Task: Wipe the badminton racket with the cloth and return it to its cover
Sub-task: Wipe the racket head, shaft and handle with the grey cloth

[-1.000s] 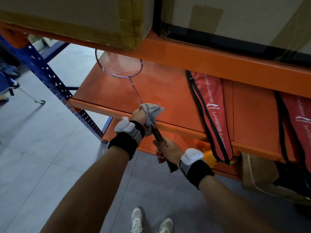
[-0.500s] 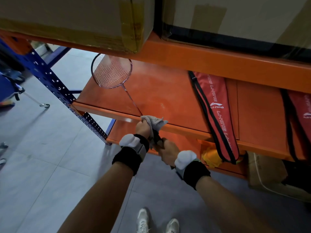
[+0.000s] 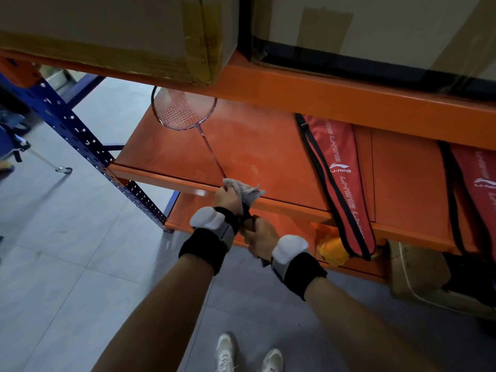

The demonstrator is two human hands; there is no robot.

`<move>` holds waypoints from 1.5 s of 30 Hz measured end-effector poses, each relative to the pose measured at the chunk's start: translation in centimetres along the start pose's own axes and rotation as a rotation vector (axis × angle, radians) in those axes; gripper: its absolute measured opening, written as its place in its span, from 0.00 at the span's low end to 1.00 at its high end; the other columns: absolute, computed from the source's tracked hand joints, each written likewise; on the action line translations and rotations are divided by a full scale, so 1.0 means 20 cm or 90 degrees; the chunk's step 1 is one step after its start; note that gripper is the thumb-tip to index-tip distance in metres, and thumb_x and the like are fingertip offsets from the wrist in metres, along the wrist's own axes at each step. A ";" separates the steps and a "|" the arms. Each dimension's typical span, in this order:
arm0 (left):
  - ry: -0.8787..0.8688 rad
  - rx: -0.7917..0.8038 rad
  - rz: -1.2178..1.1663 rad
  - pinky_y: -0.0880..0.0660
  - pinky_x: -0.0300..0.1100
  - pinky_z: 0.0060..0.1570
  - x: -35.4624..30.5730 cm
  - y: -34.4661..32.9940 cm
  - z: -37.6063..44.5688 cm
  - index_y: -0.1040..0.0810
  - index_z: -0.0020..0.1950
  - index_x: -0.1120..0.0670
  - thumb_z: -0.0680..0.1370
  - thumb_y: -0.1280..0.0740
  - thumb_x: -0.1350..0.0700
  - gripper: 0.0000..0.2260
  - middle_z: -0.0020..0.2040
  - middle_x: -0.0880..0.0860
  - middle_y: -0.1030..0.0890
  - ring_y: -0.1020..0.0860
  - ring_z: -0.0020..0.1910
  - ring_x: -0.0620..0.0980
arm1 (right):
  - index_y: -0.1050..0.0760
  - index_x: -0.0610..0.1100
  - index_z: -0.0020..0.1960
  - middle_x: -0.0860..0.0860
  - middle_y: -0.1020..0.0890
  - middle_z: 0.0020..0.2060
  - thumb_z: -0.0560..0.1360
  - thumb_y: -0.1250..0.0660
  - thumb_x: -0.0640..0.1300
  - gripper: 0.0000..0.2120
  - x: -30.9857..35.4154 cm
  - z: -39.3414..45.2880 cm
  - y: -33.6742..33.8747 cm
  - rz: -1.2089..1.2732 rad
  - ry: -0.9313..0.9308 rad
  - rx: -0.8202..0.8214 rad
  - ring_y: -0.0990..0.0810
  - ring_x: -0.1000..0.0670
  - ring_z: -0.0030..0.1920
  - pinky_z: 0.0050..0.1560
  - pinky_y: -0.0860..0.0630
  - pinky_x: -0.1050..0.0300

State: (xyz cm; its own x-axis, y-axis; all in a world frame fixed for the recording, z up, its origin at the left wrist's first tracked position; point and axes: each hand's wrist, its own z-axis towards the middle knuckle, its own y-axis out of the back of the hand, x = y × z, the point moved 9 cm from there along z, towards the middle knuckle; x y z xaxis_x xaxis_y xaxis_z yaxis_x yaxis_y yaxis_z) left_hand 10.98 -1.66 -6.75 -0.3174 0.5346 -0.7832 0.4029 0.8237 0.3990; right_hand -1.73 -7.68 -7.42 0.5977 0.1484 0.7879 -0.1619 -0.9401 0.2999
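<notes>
**Left hand wraps the cloth round the racket's shaft, right hand holds the handle**

The left hand (image 3: 228, 196) is curled round a grey cloth (image 3: 248, 193), squeezing it onto the thin shaft of the racket (image 3: 212, 154) just above the handle. The right hand (image 3: 261, 238) is closed round the handle close behind it, the two hands almost touching. The racket points away from the person over the orange shelf (image 3: 263, 146), and its strung head sits right under the beam of the shelf above, near the bottom edge of a cardboard box (image 3: 115, 30). The red cover (image 3: 338, 178) lies on the same shelf to the right, well apart from the racket, with its lower end hanging over the shelf's front edge.

Risks, as I judge them: a long wiping stroke toward the head could push the frame up into the beam or the box, since little room seems left there. A hard squeeze on so thin a shaft could bend it. The overhanging cover could slide off the shelf if it is knocked.

Hard to make out: the handle is almost wholly hidden inside the right hand, and the left fingers are buried in the cloth. The top of the racket's head is cut off by the beam. Whether the head touches the shelf I cannot tell. The cover's opening cannot be seen.
</notes>
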 end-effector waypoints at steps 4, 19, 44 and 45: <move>0.080 0.167 -0.311 0.31 0.55 0.66 0.05 -0.11 -0.05 0.30 0.66 0.67 0.84 0.45 0.54 0.18 0.58 0.62 0.24 0.26 0.58 0.57 | 0.28 0.48 0.29 0.51 0.34 0.24 0.79 0.36 0.45 0.19 -0.04 -0.04 -0.02 0.294 -0.085 0.153 0.41 0.53 0.20 0.23 0.43 0.66; 0.022 0.161 -0.250 0.29 0.41 0.31 0.17 -0.23 -0.20 0.27 0.39 0.59 0.82 0.40 0.57 0.12 0.26 0.55 0.23 0.25 0.23 0.50 | 0.30 0.42 0.42 0.39 0.23 0.40 0.77 0.40 0.47 0.10 -0.04 -0.02 0.09 -0.249 0.008 -0.048 0.25 0.40 0.37 0.38 0.31 0.49; 0.037 0.161 -0.431 0.25 0.52 0.48 0.07 -0.09 -0.17 0.23 0.48 0.62 0.82 0.40 0.51 0.15 0.42 0.60 0.21 0.23 0.41 0.57 | 0.28 0.45 0.34 0.45 0.24 0.27 0.80 0.48 0.62 0.26 0.06 -0.09 0.08 -0.050 0.065 -0.110 0.25 0.44 0.26 0.31 0.26 0.52; 0.045 0.198 -0.455 0.24 0.52 0.49 0.06 -0.10 -0.19 0.23 0.51 0.63 0.82 0.40 0.51 0.15 0.43 0.61 0.21 0.22 0.41 0.57 | 0.29 0.43 0.31 0.44 0.25 0.24 0.80 0.48 0.63 0.30 0.05 -0.08 0.06 0.021 0.044 -0.093 0.26 0.44 0.23 0.27 0.28 0.53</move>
State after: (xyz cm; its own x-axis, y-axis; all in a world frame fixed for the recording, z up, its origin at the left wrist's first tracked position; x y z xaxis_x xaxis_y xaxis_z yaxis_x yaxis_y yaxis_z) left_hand 6.59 -1.87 -6.76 -0.6399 -0.0857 -0.7637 0.2994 0.8874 -0.3505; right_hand -2.70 -8.21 -5.44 0.5351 0.1445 0.8323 -0.2953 -0.8911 0.3445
